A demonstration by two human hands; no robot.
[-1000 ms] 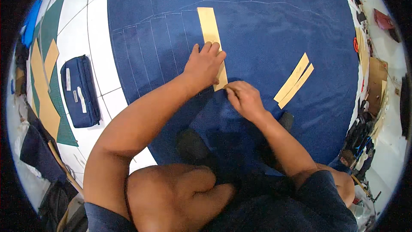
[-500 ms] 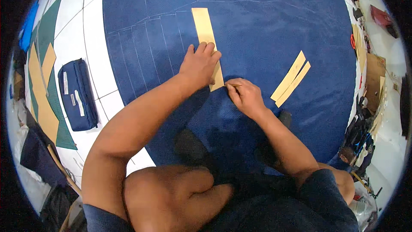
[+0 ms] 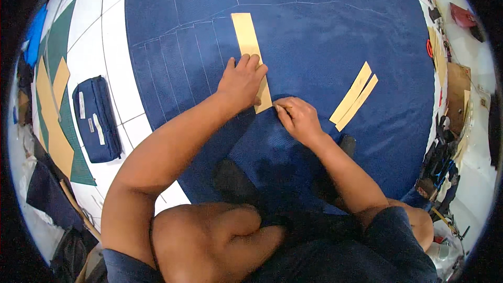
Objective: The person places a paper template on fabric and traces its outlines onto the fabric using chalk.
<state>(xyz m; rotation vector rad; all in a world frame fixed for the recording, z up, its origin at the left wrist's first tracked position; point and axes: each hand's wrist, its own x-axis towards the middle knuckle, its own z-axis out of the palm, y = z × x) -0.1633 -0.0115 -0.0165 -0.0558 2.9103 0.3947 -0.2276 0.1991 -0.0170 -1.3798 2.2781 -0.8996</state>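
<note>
**Tan strip pinned flat on blue fabric while the right hand works at its near corner**

The person is kneeling over a wide sheet of dark blue fabric point(image 3: 325, 36) that is lying spread across a white tiled floor point(image 3: 112, 47). The left hand point(image 3: 242, 81) is pressing down, palm flat and fingers spread a little, on the near half of a long tan card strip point(image 3: 246, 34), which is lying on the fabric and running from the hand toward the far side. The strip is sitting just right of a row of thin pale lines that are marking the cloth.

The right hand point(image 3: 298, 118) is resting on the fabric just right of the strip's near corner, its fingertips pinched together on something thin and small; what it is cannot be told at this size. The two hands are lying close beside each other, nearly touching at the strip's near end.

Further right, well apart from both hands, two more tan strips point(image 3: 355, 97) are lying side by side at a slant on the fabric. Off the cloth to the left, a navy zip pouch point(image 3: 94, 120) is sitting on the tiles, and green and tan pattern pieces point(image 3: 55, 105) are lying beyond it at the left edge.
</note>
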